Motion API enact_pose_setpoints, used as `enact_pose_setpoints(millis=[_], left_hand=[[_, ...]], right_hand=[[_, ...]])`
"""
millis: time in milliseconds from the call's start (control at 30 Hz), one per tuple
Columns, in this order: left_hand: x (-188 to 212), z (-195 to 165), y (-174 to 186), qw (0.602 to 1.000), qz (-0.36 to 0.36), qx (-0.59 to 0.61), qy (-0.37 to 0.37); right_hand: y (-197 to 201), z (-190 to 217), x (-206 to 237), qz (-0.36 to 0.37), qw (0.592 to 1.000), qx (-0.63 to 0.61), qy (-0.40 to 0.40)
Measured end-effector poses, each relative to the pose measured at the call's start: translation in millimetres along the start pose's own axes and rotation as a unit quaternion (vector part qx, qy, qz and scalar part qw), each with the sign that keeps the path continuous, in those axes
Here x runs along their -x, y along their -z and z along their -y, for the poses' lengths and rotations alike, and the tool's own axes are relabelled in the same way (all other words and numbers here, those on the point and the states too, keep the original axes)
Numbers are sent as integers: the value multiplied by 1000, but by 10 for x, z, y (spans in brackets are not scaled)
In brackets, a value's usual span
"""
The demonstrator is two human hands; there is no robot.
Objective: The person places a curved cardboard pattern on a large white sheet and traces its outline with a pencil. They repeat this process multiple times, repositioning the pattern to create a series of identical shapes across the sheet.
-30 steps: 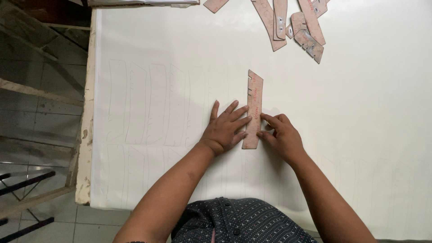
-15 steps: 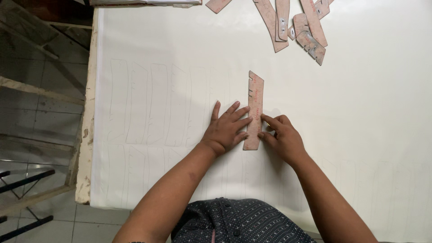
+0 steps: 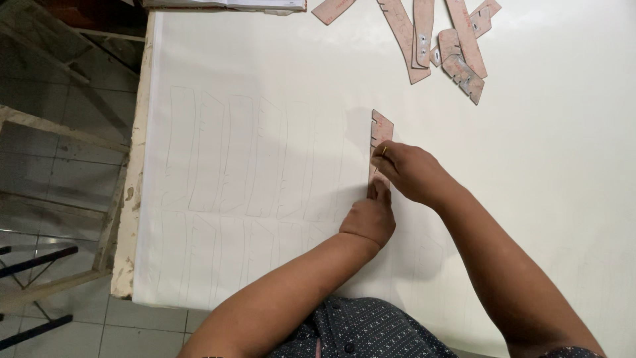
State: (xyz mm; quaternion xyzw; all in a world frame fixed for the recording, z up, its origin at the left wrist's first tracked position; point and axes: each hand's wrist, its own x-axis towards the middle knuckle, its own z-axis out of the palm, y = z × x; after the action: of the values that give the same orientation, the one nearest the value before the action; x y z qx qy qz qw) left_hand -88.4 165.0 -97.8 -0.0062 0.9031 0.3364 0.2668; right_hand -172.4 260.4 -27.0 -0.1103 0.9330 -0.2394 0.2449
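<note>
A long brown cardboard template [image 3: 381, 126] lies upright on a white sheet [image 3: 265, 73] that bears several faint traced outlines. My left hand [image 3: 370, 219] has its fingers curled and presses the template's lower end down. My right hand [image 3: 412, 174] is just above it. It pinches a small yellow pencil [image 3: 383, 151] whose tip touches the template's left edge. Both hands hide most of the template; only its notched upper end shows.
A pile of several similar brown templates [image 3: 445, 41] lies at the far end of the sheet, and an open book or paper [image 3: 225, 3] lies at the top edge. The table's worn left edge [image 3: 130, 199] drops to a tiled floor with wooden frames [image 3: 46, 132].
My right hand has moved from the template's lower right side up over it to its left edge. My left hand went from lying flat beside the template to curling at its lower end.
</note>
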Motion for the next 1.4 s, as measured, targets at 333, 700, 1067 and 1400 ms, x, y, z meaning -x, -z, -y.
enact_pose_setpoints(millis=[333, 700, 1067, 1400], left_hand=[[5, -19, 228, 996, 68, 18, 55], [-162, 138, 104, 935, -115, -282, -183], [-224, 43, 365, 962, 13, -237, -136], [-231, -15, 454, 958, 13, -249, -139]], right_hand=[[-78, -17, -164, 3, 996, 39, 79], [51, -163, -441, -89, 989, 62, 103], [95, -106, -615, -137, 983, 31, 116], [129, -104, -655, -90, 993, 53, 62]])
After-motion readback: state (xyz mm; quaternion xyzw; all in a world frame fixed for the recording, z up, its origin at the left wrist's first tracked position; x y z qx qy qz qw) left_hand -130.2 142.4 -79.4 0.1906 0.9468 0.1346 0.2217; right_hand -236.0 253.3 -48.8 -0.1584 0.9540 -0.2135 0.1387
